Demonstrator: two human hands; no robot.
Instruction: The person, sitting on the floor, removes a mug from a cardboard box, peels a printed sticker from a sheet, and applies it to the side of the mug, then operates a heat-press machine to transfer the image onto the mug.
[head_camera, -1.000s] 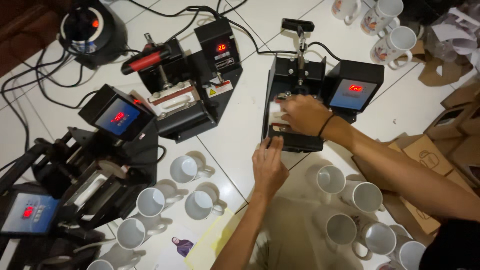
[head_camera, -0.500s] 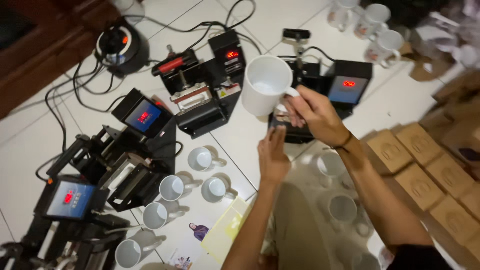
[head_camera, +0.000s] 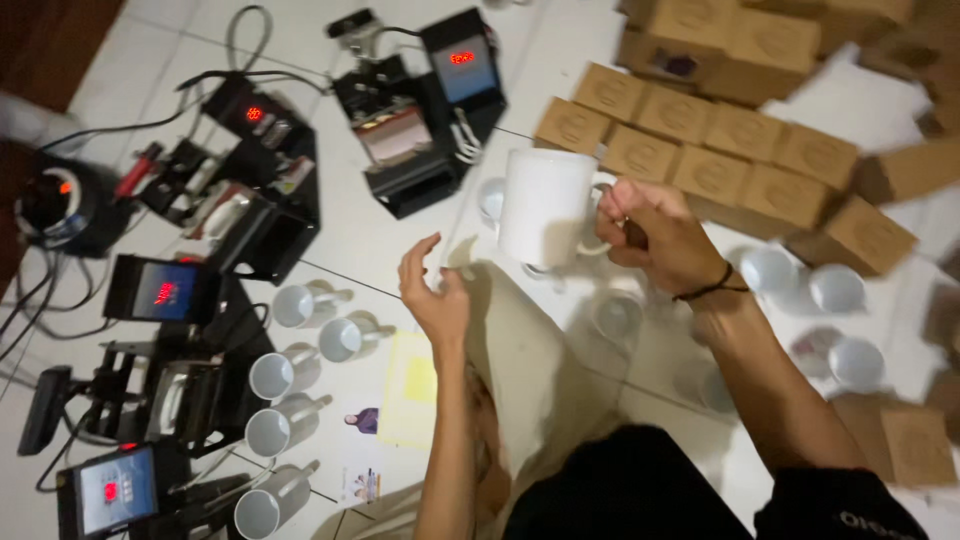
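The right hand (head_camera: 655, 235) is clamped on the handle of a plain white ceramic mug (head_camera: 545, 207), holding it upright in the air above the white tiled floor (head_camera: 370, 225). The left hand (head_camera: 432, 290) hangs just beside the mug, fingers spread apart and holding nothing. A black mug heat press (head_camera: 425, 110) stands beyond, brown cardboard boxes (head_camera: 700, 130) lie to the right, and more white mugs (head_camera: 300, 370) lie to the left.

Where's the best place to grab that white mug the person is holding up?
By its handle. The white mug hangs upright with the handle sticking out on its right side, so come from the right, as the right hand does, fingers hooked through the loop. The smooth round body is wider and harder to grasp.
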